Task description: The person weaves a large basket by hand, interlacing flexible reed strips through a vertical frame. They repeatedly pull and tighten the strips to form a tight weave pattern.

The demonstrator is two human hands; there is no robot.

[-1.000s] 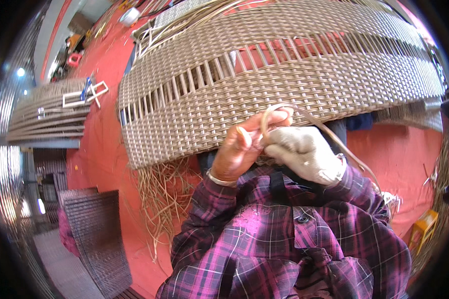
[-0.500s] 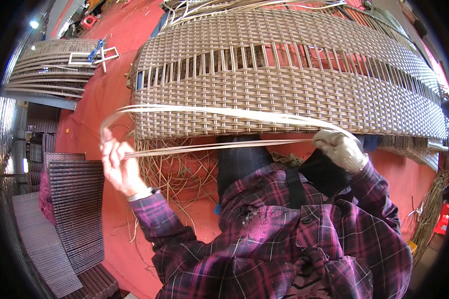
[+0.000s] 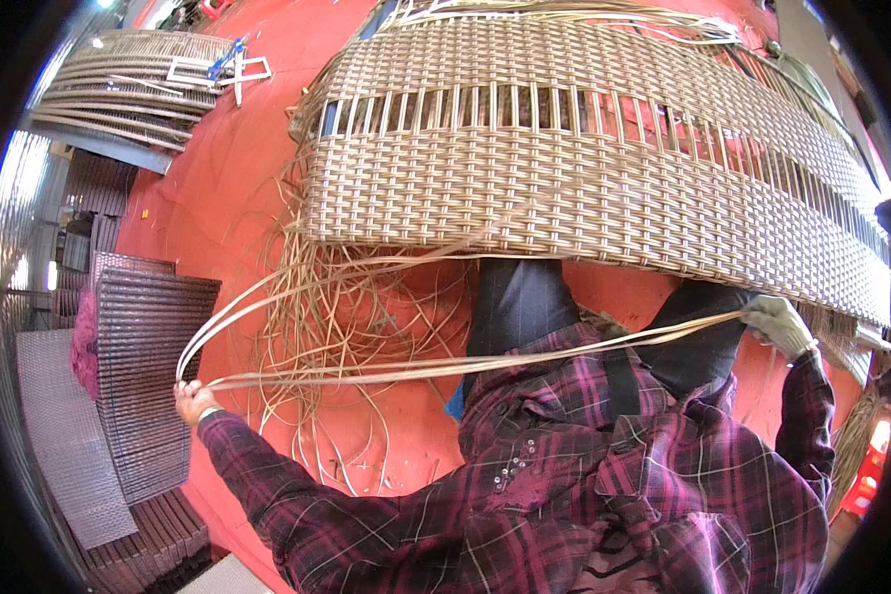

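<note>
A loop of pale, flat weaving strands stretches across my front between both hands. My left hand, bare, is closed round the strands where they bend back at the far left. At the other end my right hand, in a whitish glove, grips the strands near the lower edge of the woven panel. The brown wicker panel lies across in front of me, its band of bare uprights unwoven between two woven areas. One run of strands passes just along the panel's near edge.
Loose strands lie tangled on the red floor under the panel's left end. At left stand dark ribbed woven pieces; farther back is a stack of curved rods. More strands hang over the panel's far edge.
My hands have moved apart and lower, the left outward to the left and the right outward to the right. The strand loop is pulled longer. The view has shifted slightly.
</note>
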